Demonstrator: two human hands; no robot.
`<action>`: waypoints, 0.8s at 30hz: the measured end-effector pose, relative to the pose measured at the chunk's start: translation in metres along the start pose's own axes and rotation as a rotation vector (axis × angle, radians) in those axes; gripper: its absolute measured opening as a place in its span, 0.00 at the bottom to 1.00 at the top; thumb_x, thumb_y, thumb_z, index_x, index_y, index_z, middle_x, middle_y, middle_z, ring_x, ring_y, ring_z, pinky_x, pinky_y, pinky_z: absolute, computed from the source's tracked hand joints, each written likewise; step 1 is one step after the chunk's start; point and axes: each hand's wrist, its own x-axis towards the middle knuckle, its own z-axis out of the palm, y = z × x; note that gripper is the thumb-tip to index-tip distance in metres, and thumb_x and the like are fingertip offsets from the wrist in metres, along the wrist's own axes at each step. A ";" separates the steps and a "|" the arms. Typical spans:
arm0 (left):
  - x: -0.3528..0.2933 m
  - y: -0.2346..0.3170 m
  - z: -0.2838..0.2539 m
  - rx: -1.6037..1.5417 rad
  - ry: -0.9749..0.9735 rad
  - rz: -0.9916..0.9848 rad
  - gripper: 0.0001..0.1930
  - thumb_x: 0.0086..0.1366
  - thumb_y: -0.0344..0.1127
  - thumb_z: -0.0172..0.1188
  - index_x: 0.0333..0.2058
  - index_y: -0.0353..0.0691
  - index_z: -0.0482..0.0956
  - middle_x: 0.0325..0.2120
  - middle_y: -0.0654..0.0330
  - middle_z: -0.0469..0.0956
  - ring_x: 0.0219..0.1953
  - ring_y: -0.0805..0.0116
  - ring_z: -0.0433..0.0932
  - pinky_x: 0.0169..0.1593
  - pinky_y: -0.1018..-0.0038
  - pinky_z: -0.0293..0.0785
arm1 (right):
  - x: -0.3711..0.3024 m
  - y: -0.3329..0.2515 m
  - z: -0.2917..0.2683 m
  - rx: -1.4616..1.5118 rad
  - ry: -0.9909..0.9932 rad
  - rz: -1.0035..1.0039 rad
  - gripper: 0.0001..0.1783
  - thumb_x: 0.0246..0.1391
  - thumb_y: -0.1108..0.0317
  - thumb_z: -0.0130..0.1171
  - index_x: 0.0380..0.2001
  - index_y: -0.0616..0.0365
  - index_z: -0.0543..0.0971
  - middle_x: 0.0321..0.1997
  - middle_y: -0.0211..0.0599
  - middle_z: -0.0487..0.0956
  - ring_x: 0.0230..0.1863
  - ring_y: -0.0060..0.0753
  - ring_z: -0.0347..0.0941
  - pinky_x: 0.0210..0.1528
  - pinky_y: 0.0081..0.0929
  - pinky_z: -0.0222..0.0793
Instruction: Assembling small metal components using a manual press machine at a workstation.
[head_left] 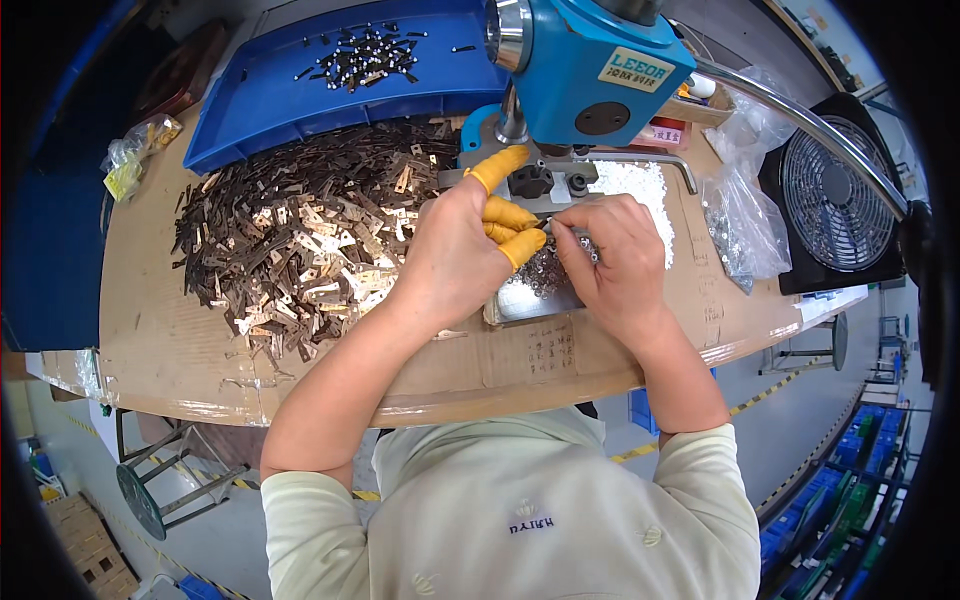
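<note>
My left hand (458, 250), with yellow finger cots on several fingers, is at the front of a blue bench press (590, 90). Its index finger reaches up beside the metal fixture (532, 180), while the thumb and other covered fingers close together just below. Against those fingertips, my right hand (622, 250) pinches with thumb and index finger. Whatever small piece lies between the fingertips is too hidden to name. Under the hands sits a metal tray (530, 302) of tiny shiny parts. White small pieces (640, 190) lie heaped to the right of the fixture.
A big pile of flat metal strips (320, 250) covers the left of the cardboard-topped table (150, 330). Behind it stands a blue tray (260, 90) with black, white-tipped pieces (365, 60). At right are a clear plastic bag (745, 225), a black fan (838, 190) and a hex key (685, 172).
</note>
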 end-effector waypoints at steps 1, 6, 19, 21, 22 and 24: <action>0.000 0.001 0.000 0.015 -0.011 0.000 0.33 0.52 0.19 0.61 0.59 0.36 0.64 0.28 0.59 0.78 0.23 0.78 0.72 0.27 0.86 0.72 | 0.000 0.001 -0.001 0.009 -0.003 0.006 0.07 0.39 0.78 0.63 0.26 0.56 0.77 0.26 0.28 0.76 0.29 0.29 0.67 0.36 0.23 0.62; 0.003 0.002 0.001 0.038 -0.045 -0.003 0.33 0.54 0.19 0.60 0.60 0.36 0.62 0.28 0.58 0.78 0.23 0.78 0.72 0.27 0.86 0.71 | 0.000 0.002 -0.003 0.050 -0.012 0.037 0.07 0.39 0.78 0.63 0.25 0.56 0.78 0.26 0.28 0.77 0.29 0.28 0.67 0.37 0.23 0.62; 0.012 0.005 -0.004 -0.208 -0.091 -0.069 0.30 0.55 0.21 0.57 0.56 0.21 0.60 0.31 0.49 0.78 0.20 0.75 0.73 0.22 0.81 0.70 | 0.005 0.007 -0.013 0.359 -0.190 0.381 0.05 0.44 0.79 0.63 0.28 0.60 0.81 0.28 0.31 0.78 0.30 0.26 0.70 0.36 0.20 0.66; 0.021 0.011 -0.006 -0.206 -0.068 -0.089 0.29 0.55 0.21 0.56 0.57 0.22 0.59 0.30 0.49 0.78 0.19 0.75 0.73 0.21 0.83 0.68 | 0.004 0.005 -0.016 0.295 -0.035 0.231 0.07 0.41 0.79 0.65 0.28 0.59 0.82 0.27 0.30 0.79 0.26 0.25 0.69 0.31 0.20 0.65; 0.028 0.013 -0.008 -0.204 -0.044 -0.114 0.29 0.56 0.21 0.56 0.57 0.23 0.58 0.30 0.49 0.78 0.18 0.76 0.72 0.19 0.85 0.66 | 0.005 0.006 -0.018 0.299 -0.040 0.227 0.07 0.41 0.79 0.65 0.28 0.59 0.82 0.27 0.30 0.79 0.26 0.25 0.69 0.31 0.20 0.65; 0.039 0.014 -0.012 -0.201 0.002 -0.163 0.29 0.58 0.20 0.56 0.57 0.24 0.56 0.28 0.49 0.78 0.17 0.77 0.71 0.16 0.88 0.62 | 0.009 0.009 -0.028 0.156 0.169 0.057 0.08 0.41 0.79 0.65 0.29 0.60 0.81 0.27 0.31 0.80 0.28 0.25 0.70 0.33 0.20 0.66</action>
